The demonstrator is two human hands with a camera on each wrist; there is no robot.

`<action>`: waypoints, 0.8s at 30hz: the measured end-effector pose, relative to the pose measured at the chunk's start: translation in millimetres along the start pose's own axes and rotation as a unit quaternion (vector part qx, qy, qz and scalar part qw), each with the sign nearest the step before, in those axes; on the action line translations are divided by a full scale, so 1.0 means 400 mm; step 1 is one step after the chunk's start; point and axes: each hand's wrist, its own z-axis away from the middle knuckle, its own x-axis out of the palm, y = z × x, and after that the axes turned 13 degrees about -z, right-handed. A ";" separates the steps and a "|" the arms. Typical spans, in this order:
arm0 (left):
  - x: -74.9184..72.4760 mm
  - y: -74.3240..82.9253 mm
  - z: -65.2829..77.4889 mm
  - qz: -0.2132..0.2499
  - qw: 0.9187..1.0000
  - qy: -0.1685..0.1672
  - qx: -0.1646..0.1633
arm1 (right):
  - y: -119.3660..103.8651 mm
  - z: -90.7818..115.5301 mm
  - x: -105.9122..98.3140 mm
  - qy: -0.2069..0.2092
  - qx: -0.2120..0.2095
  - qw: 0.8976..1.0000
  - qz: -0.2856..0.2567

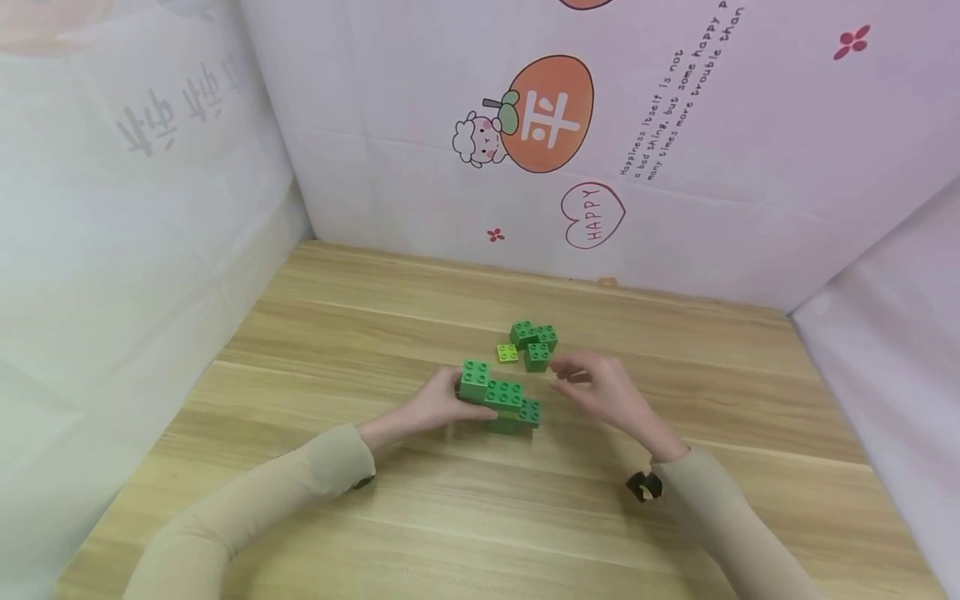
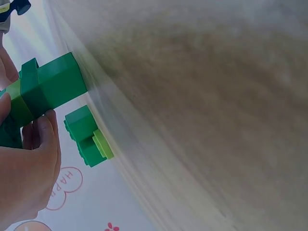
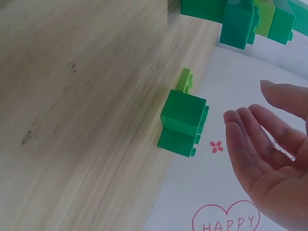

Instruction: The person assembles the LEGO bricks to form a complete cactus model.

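My left hand (image 1: 441, 400) grips a stepped build of green toy building blocks (image 1: 504, 395), thumb along its near side and fingers behind. In the left wrist view the build (image 2: 61, 82) shows dark green blocks with a lighter green layer among them. My right hand (image 1: 596, 385) holds nothing; its fingers are loosely bent beside a loose green block (image 1: 537, 358). The right wrist view shows this hand (image 3: 269, 144) with a gap between thumb and fingers. Behind the build are two more green blocks (image 1: 523, 334) and a flat lime-green block (image 1: 507, 353).
The wood-grain table (image 1: 360, 333) carries all the blocks. A printed white cloth (image 1: 420, 183) rises along its back edge, and more cloth hangs at the left (image 1: 150, 250) and right sides.
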 end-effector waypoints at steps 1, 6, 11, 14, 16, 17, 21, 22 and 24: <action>-0.001 0.000 0.001 0.000 1.000 0.000 -0.002 | 0.000 -0.004 0.001 -0.001 0.000 1.000 0.001; -0.007 -0.003 0.006 -0.002 1.000 0.002 -0.005 | -0.005 -0.022 0.011 -0.006 -0.012 1.000 0.002; -0.012 -0.005 0.010 -0.008 1.000 0.006 -0.012 | -0.012 -0.043 0.018 -0.016 -0.007 1.000 0.001; -0.015 -0.006 0.013 -0.013 1.000 0.009 -0.012 | -0.015 -0.058 0.021 -0.022 -0.003 1.000 0.000; -0.016 -0.006 0.014 -0.016 1.000 0.009 -0.012 | -0.016 -0.069 0.023 -0.023 -0.002 1.000 0.001; -0.017 -0.004 0.015 -0.018 1.000 0.009 -0.011 | -0.016 -0.075 0.024 -0.024 -0.002 1.000 0.002; -0.018 -0.002 0.017 -0.018 1.000 0.008 -0.011 | -0.021 -0.102 0.024 -0.032 -0.014 0.999 0.015; -0.018 -0.002 0.017 -0.017 1.000 0.008 -0.011 | -0.021 -0.109 0.023 -0.035 -0.020 0.999 0.020; -0.018 -0.003 0.017 -0.015 1.000 0.008 -0.009 | -0.021 -0.124 0.019 -0.043 -0.031 0.998 0.029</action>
